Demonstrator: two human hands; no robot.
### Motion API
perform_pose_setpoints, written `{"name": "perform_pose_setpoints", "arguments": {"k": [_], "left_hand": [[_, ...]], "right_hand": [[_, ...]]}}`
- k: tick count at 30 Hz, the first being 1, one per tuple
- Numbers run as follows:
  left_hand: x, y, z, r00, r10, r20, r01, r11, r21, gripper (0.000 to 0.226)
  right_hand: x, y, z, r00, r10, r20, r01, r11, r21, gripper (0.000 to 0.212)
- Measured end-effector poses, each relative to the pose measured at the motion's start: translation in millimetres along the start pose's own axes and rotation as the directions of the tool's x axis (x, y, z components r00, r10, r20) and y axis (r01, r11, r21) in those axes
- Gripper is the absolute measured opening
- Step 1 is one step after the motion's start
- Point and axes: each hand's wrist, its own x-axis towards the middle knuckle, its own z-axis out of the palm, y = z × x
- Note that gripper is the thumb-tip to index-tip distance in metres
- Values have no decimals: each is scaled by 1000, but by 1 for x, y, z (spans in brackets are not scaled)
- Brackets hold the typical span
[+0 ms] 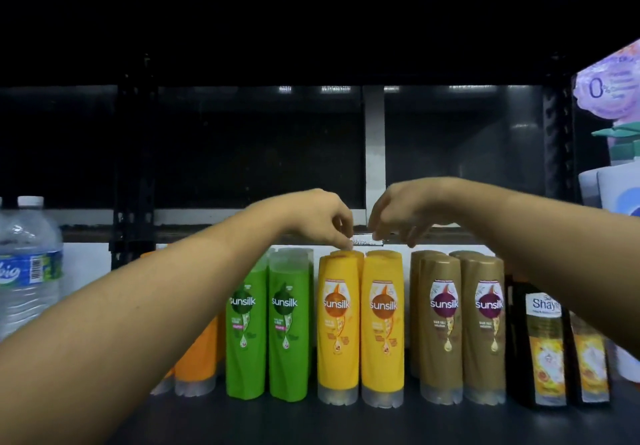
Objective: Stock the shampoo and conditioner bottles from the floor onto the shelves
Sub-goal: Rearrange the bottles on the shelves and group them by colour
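Sunsilk bottles stand cap-down in rows on a dark shelf: orange ones partly behind my left forearm, two green, yellow and gold-brown. My left hand hovers over the yellow bottles, fingertips pinched and touching the top of a rear yellow bottle. My right hand hangs just above the yellow and brown rows with fingers curled down, holding nothing that I can see.
A large water bottle stands at the far left. Two black Shayna bottles stand right of the brown ones. White and purple containers fill the right edge. A dark shelf board hangs overhead.
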Motion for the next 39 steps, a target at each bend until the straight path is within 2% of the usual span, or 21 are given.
{"name": "perform_pose_setpoints", "arguments": {"k": [3,7,10,13,18,22,25,28,32,35,39], "left_hand": [[23,-4,-8,988,-101,117,110,991,-79,30],[52,0,3,923,-179,340,258,944,-205,43],[61,0,16,882,-168,440,290,929,-228,42],[66,-2,22,896,-129,425,254,934,-252,40],[66,-4,19,902,-90,422,215,942,-259,33],[66,-6,19,903,-98,419,224,939,-263,29],[66,-8,20,915,-106,390,214,946,-245,31],[62,-9,14,950,-101,296,173,957,-231,32],[54,-2,1,984,-62,166,88,984,-156,28],[52,22,-5,997,6,72,-1,998,-56,24],[61,74,-8,988,116,99,-103,986,-132,24]], "right_hand": [[18,-3,-3,999,50,-8,-50,998,-28,46],[48,-6,19,965,206,163,-201,979,-42,67],[61,-5,29,920,284,270,-285,958,-38,66],[65,-1,31,904,296,309,-308,951,-8,58],[63,1,31,921,245,303,-264,964,23,37],[62,0,33,924,226,310,-248,968,30,39],[57,1,31,933,206,297,-231,971,53,50],[41,11,22,974,138,181,-157,983,99,50],[0,33,-7,999,-8,-50,13,995,96,28],[-35,57,-29,996,-11,-92,18,997,72,19],[-58,91,-39,996,55,-73,-62,994,-94,27]]}}
